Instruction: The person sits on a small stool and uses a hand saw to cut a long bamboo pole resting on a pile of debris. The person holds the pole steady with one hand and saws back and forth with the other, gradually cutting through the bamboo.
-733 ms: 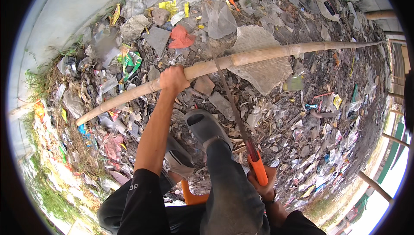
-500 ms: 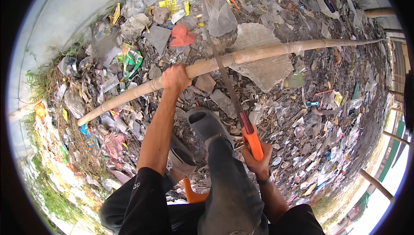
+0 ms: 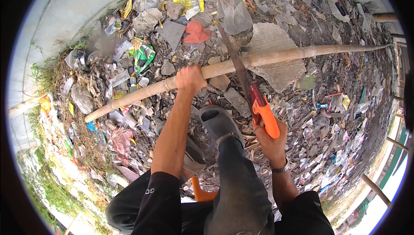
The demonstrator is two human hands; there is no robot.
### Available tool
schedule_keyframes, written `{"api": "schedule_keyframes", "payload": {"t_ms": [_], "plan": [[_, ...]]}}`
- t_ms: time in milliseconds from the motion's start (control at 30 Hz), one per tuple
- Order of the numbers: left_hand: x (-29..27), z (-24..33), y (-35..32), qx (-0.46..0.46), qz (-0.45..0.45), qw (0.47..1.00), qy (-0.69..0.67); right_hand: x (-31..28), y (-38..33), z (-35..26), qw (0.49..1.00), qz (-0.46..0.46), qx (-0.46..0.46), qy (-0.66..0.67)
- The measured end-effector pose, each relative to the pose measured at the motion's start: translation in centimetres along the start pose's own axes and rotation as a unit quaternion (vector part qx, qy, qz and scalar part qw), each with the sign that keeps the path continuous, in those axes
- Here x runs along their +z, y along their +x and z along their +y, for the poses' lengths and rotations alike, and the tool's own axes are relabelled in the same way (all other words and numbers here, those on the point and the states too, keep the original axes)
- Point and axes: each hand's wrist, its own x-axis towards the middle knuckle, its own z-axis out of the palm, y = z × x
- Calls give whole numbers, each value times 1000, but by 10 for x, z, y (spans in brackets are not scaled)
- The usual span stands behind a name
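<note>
Trash and bits of stone cover the ground (image 3: 302,146) all round me, w/ a big pale wall (image 3: 64,28) up on the left side. Next biggest is my long bamboo pole (image 3: 220,68). It goes across in front of me, from low on the left to far off on the right, and past my L hand it runs over a flat stone slab (image 3: 276,38). Can't tell if they touch. My knee is up, and a grey clog (image 3: 221,125) on that foot is on my side of the pole.

Then comes the saw (image 3: 244,79), w/ an orange grip. Its blade lies across the pole, b/w my L hand and the slab, and the tip pokes out past the far side. Can't see a cut from up here, so idk how deep it is.

My L hand (image 3: 190,78) is wrapped tight round the pole, just left of the blade. My R hand (image 3: 272,139) is curled round the saw grip, w/ a watch (image 3: 281,166) on that wrist.

I'd say this is the sawing bit. Next stroke prob needs a long, straight pull or push in the same line, w/ my L hand firm so the pole can't roll, and fingers kept off the teeth.
</note>
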Motion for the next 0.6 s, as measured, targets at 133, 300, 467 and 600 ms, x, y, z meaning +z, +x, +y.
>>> {"api": "schedule_keyframes", "payload": {"t_ms": [133,300,467,600], "plan": [[11,0,1,3,53,999,-9,0,1,-21,997,-18,-44,-67],[30,-6,-4,47,159,986,9,5,-6,-31,998,2,-30,-54],[39,-1,-16,69,236,968,48,-25,-2,-78,997,-50,38,52],[37,-3,-18,74,256,964,16,-49,-7,-110,996,-48,-50,59]]}}
